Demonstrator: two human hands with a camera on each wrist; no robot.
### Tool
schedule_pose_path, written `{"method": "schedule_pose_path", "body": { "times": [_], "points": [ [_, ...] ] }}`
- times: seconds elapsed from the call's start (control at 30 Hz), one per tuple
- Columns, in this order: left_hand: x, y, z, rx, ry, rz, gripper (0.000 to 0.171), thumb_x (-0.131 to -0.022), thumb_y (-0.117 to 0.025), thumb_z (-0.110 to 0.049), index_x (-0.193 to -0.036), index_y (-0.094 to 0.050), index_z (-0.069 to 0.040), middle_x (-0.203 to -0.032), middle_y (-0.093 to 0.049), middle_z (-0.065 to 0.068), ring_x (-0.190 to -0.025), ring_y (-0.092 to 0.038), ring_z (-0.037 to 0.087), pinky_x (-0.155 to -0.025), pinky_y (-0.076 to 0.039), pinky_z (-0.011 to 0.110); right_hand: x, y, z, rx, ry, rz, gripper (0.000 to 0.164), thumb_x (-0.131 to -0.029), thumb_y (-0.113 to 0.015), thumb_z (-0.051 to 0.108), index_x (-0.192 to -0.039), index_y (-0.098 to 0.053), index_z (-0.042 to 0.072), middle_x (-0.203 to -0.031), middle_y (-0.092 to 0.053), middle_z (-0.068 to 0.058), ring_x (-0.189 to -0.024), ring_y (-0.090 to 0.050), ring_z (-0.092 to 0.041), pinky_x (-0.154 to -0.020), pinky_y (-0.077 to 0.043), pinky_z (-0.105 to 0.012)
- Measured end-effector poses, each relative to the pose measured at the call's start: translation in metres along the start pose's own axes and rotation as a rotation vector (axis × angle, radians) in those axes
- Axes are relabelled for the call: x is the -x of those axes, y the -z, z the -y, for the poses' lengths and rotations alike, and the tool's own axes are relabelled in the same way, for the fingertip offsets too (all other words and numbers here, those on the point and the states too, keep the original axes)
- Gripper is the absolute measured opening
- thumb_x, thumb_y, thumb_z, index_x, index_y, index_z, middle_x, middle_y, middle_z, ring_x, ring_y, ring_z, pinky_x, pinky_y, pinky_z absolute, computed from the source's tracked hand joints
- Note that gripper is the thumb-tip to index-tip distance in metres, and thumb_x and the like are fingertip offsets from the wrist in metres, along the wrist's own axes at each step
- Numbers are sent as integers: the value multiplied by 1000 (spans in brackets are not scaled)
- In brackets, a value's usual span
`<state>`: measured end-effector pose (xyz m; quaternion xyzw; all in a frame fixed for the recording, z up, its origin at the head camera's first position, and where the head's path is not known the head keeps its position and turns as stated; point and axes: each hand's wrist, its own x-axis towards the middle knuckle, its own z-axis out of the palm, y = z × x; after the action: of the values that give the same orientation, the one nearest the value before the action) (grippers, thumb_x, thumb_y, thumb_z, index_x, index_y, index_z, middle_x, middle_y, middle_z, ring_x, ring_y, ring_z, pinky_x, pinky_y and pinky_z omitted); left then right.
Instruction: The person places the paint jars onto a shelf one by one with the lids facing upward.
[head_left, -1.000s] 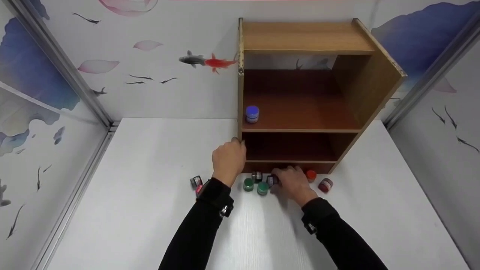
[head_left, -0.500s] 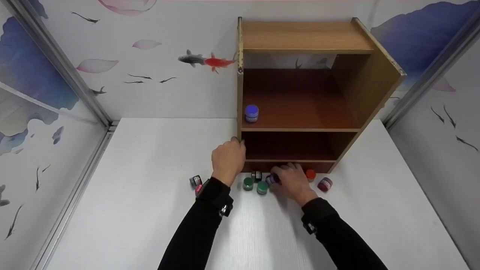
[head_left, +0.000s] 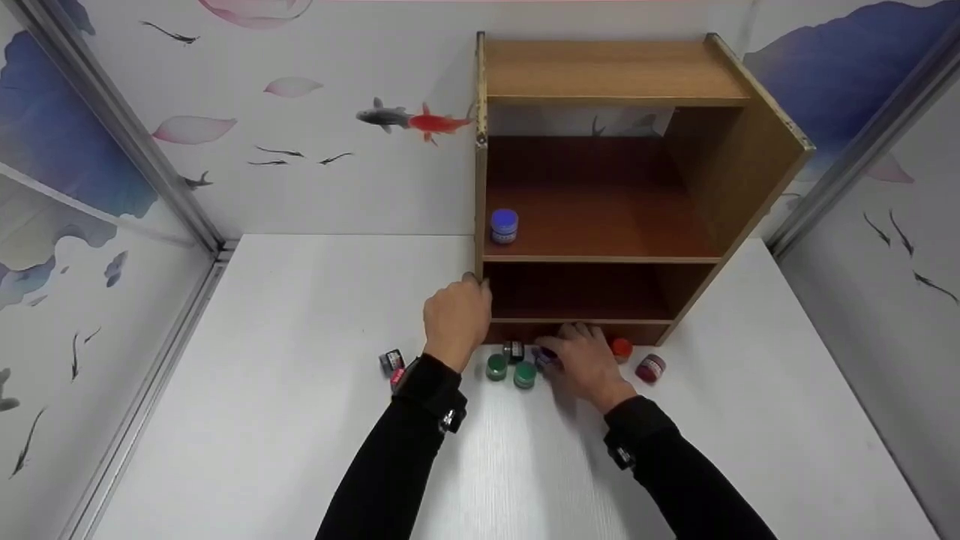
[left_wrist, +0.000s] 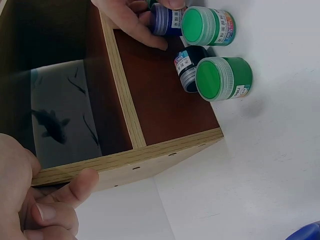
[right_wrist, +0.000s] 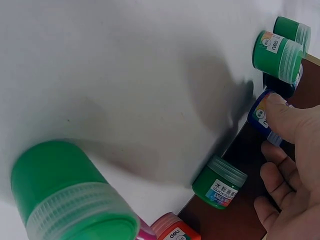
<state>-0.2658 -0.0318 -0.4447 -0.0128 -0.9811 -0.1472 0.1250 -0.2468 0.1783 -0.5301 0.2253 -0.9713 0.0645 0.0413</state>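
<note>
A wooden shelf unit (head_left: pixel 615 71) stands against the back wall. My left hand (head_left: pixel 457 319) grips the front edge of its left side panel (left_wrist: pixel 120 160), thumb on one face and fingers on the other. At the foot of the unit, my right hand (head_left: pixel 586 364) pinches a dark blue paint jar (right_wrist: pixel 259 114) between thumb and fingers, partly hiding it. Beside that jar are two green paint jars (left_wrist: pixel 225 77) and a near-black jar (left_wrist: pixel 186 67) lying on its side by the base board.
A blue-lidded jar (head_left: pixel 505 227) stands on the middle shelf at the left. Right of my right hand are an orange-red jar (head_left: pixel 621 350) and a dark red jar (head_left: pixel 650 370). A black jar (head_left: pixel 391 363) and a red one (head_left: pixel 397 378) lie near my left wrist.
My right fingers have shifted slightly at the dark blue jar, covering more of it in the head view. My left hand keeps its place on the side panel.
</note>
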Motion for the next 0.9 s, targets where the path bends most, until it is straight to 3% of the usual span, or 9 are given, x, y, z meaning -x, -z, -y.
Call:
{"method": "schedule_pose_path", "body": {
  "times": [0.17,0.47,0.7,0.9],
  "points": [
    [0,1,0,11,-5,-6,41,-104,-42,-33,-88,-67,-6,-70,-70,12,-60,-69,28,-51,-54,39,0,3,0,7,-1,10,35,-87,-71,24,-122,-66,24,-111,-64,-11,-112,-58,-37,-97,-43,-56],
    [0,1,-1,3,-9,-18,41,-104,-43,-33,-87,-67,-5,-69,-70,12,-58,-68,27,-50,-53,40,0,13,-4,25,24,-15,32,-84,-76,27,-113,-69,17,-111,-69,-7,-112,-60,-30,-103,-41,-54],
    [-1,0,-1,4,-3,-13,41,-103,-44,-34,-88,-67,-4,-71,-70,13,-61,-69,28,-52,-54,41,2,27,-4,-3,52,-75,36,-79,-81,24,-111,-68,13,-108,-68,-9,-105,-62,-31,-95,-46,-54],
    [0,-1,-1,20,0,-3,41,-103,-44,-33,-89,-68,-4,-70,-70,12,-59,-68,27,-50,-53,39,4,43,2,-14,81,-108,34,-80,-80,20,-112,-69,15,-101,-66,-7,-98,-61,-28,-87,-48,-47]
  ]
}}
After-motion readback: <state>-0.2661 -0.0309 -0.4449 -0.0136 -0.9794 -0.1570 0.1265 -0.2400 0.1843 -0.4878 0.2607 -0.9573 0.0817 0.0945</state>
